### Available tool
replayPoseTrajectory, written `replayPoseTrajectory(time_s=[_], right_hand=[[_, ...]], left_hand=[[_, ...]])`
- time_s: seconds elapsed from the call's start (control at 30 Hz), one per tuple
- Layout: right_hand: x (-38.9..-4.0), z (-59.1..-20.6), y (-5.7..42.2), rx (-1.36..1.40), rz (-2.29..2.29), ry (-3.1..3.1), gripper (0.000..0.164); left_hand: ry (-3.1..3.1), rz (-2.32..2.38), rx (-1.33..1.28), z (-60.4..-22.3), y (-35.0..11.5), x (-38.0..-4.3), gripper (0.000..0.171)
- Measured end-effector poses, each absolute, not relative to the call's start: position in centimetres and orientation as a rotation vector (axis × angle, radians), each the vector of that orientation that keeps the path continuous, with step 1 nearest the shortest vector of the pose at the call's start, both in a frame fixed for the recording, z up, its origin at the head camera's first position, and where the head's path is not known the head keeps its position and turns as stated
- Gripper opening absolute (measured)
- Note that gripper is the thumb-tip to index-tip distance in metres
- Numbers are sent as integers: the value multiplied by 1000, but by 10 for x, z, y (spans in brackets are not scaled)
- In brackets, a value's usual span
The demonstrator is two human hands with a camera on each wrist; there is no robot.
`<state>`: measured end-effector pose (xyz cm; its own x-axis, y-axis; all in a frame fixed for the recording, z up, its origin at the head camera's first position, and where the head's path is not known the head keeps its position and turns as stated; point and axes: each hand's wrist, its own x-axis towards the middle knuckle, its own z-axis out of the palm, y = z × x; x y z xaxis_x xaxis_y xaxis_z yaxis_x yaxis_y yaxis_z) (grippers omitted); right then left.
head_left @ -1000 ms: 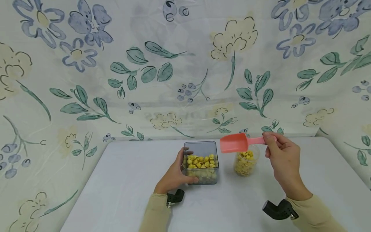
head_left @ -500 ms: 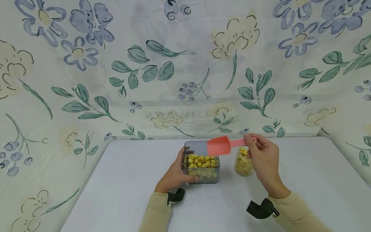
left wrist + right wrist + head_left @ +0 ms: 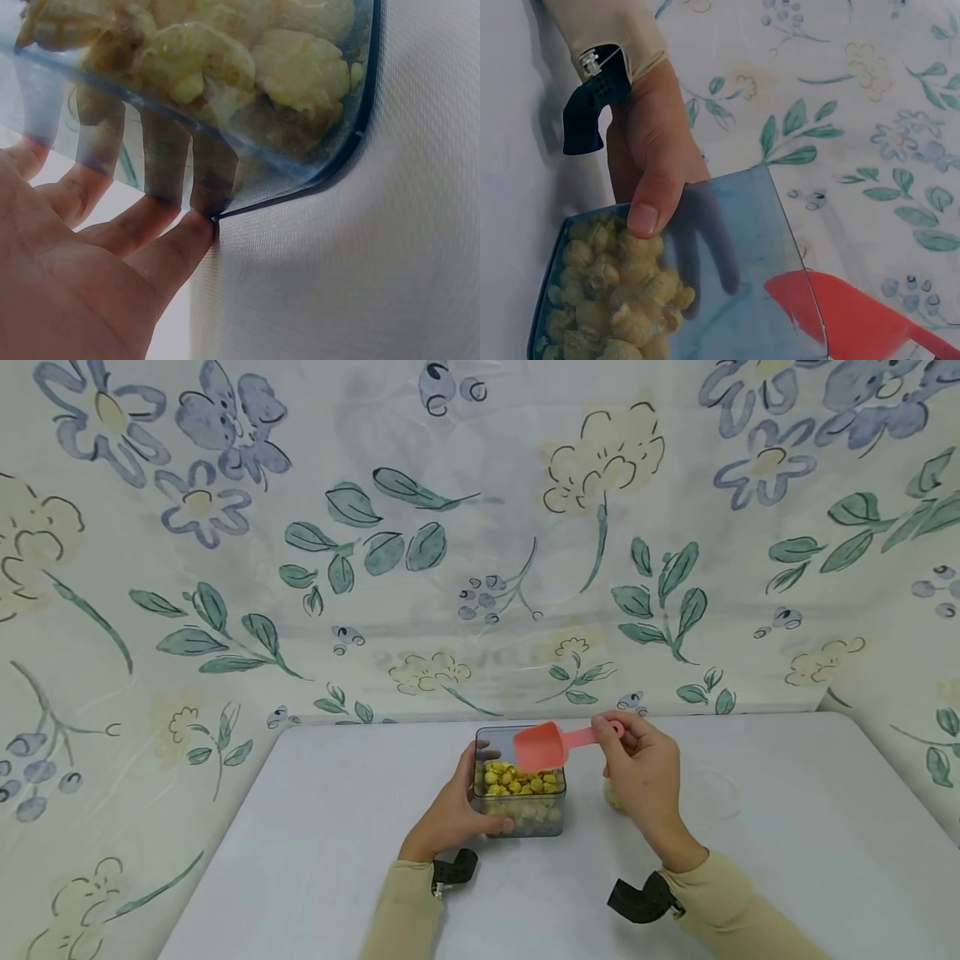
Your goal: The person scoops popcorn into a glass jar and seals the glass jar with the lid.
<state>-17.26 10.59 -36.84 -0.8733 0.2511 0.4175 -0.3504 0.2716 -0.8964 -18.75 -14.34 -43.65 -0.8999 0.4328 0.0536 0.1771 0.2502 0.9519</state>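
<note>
A translucent blue-grey box (image 3: 536, 822) stands on the table, part filled with yellow popcorn (image 3: 517, 783). My left hand (image 3: 450, 814) grips its left side, thumb on the front; in the left wrist view its fingers (image 3: 142, 225) show through the clear wall. Between thumb and fingers, my right hand (image 3: 645, 768) pinches the handle of a coral-pink scoop (image 3: 540, 746). The scoop's bowl is over the right back part of the box, and I see no popcorn in it. In the right wrist view the scoop (image 3: 847, 319) appears beside the box rim.
A clear jar of popcorn (image 3: 613, 795) stands right of the box, mostly hidden by my right hand. Farther right, a faint clear round disc (image 3: 716, 795) lies on the white table (image 3: 315, 827). A floral cloth (image 3: 480, 552) hangs behind the table.
My right hand has moved left with the scoop, from above the jar to over the box, and now covers most of the jar. The left hand and box have stayed put.
</note>
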Motion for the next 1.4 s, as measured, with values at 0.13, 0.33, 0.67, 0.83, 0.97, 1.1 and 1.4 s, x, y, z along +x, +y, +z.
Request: replayPoseTrajectory(time_s=[0.13,0.33,0.67,0.83,0.97,1.1,1.4], right_hand=[[-175,-372,98,108,1595,-2111,21],[-176,-374,86,180,1519,-2153,19],[-183,-377,75,291,1389,-2199,17],[-185,-376,71,360,1277,-2241,15],[-185,-375,67,397,1162,-2277,15],[-186,-375,63,438,1022,-2315,15],[-188,-375,56,532,865,-2414,16]], left_hand=[[2315,1679,571,-430,-143,-185,106],[2312,1673,566,-429,-144,-185,106],[2352,1678,505,-448,-145,-191,111],[2322,1659,506,-430,-143,-185,109],[2321,1648,520,-429,-143,-185,111],[2321,1654,521,-430,-143,-185,111],[2341,1644,505,-430,-143,-185,109]])
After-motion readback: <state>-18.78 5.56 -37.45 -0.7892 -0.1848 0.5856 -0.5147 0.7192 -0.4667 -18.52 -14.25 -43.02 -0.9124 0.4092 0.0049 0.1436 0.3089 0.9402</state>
